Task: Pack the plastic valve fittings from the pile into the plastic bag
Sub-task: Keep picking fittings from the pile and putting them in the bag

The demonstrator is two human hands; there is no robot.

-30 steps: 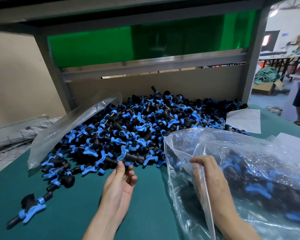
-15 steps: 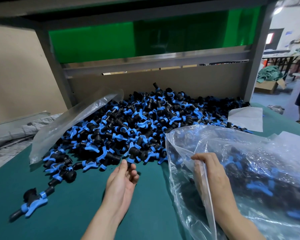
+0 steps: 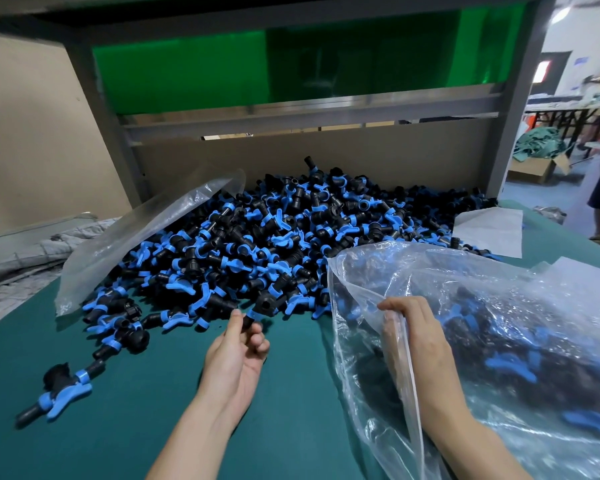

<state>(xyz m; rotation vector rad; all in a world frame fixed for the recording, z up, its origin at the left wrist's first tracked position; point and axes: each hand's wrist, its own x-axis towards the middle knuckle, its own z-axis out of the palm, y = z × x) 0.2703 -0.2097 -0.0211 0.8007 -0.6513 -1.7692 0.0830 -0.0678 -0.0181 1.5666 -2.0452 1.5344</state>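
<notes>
One fitting (image 3: pixel 264 304) is pinched by its thin end between the thumb and curled fingertips (image 3: pixel 235 319) of the left hand (image 3: pixel 234 355), at the near edge of the pile (image 3: pixel 278 237), whose other fittings lie touching it beyond and to either side of the fingers. Only the stub is held, so the heavier body past the fingertips could be swung loose or dropped on the lift, and neighbours hooked to it by their blue handles could be dragged out onto the mat (image 3: pixel 125 427). To the right of those fingers the bag (image 3: pixel 499 341), already partly filled, is gripped at its mouth by the right hand (image 3: pixel 416 334), whose fingers are curled over the rim of the film. That mouth is slack and only narrowly parted, so the fitting could be caught on the plastic and lost beside it. If the rim were let sag, fittings already packed could be spilled back out. Left of the fingers a stray (image 3: pixel 59 393) lies well apart on the mat and could be overlooked, and a spare bag (image 3: pixel 136 237) is draped over the pile's far-left side, where fittings could be hidden beneath it.
</notes>
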